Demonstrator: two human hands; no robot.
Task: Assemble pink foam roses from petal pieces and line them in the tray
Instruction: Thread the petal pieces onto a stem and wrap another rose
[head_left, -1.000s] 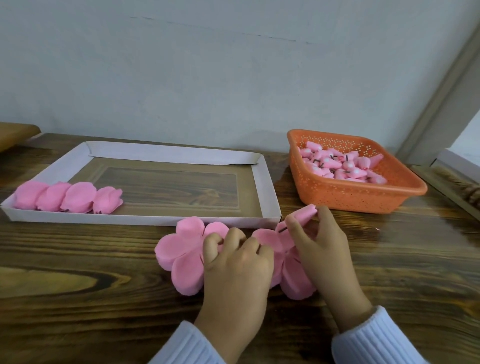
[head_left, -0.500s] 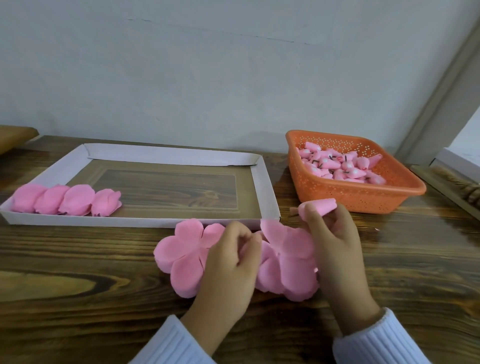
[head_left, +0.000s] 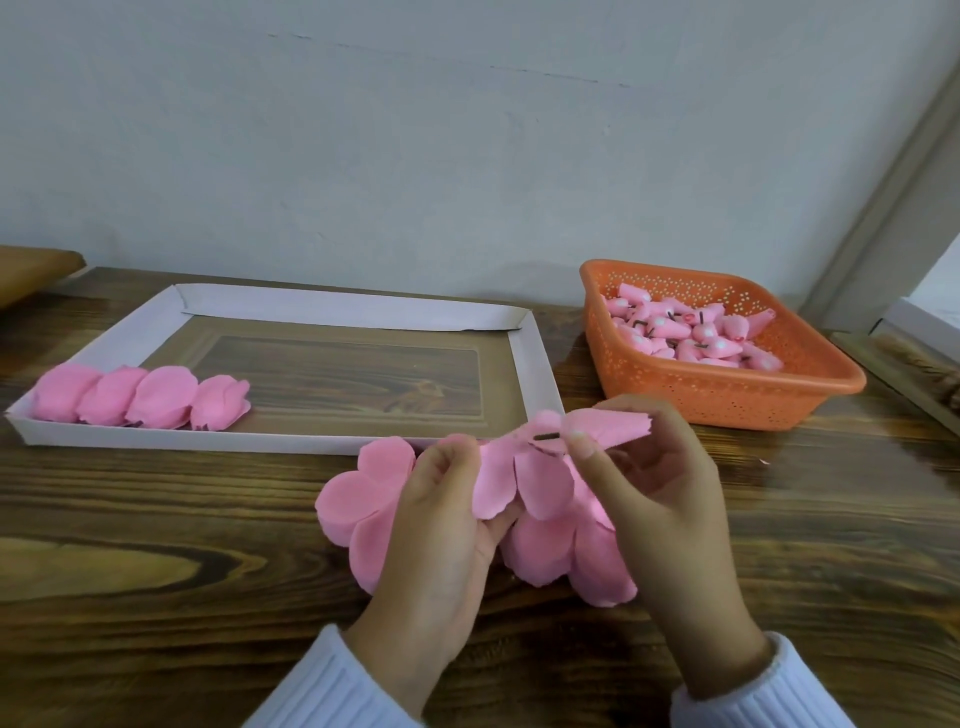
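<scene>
My right hand (head_left: 660, 499) pinches a pink cone-shaped rose bud (head_left: 608, 428) with a short dark stem pointing left. My left hand (head_left: 441, 514) holds up a flat pink petal piece (head_left: 524, 478) just left of that stem. Two stacks of pink petal pieces lie on the table beneath my hands, one on the left (head_left: 358, 499) and one on the right (head_left: 576, 551). Several finished pink roses (head_left: 140, 397) stand in a row at the left end of the white cardboard tray (head_left: 535, 364).
An orange perforated basket (head_left: 727, 400) with several pink buds sits at the right, behind my right hand. The dark wooden table (head_left: 156, 545) runs to a pale wall. A wooden object shows at the far left edge (head_left: 31, 270).
My left hand has lifted a petal piece off the stacks. My right hand has turned the bud so its stem points at that piece, and both hands have come closer together.
</scene>
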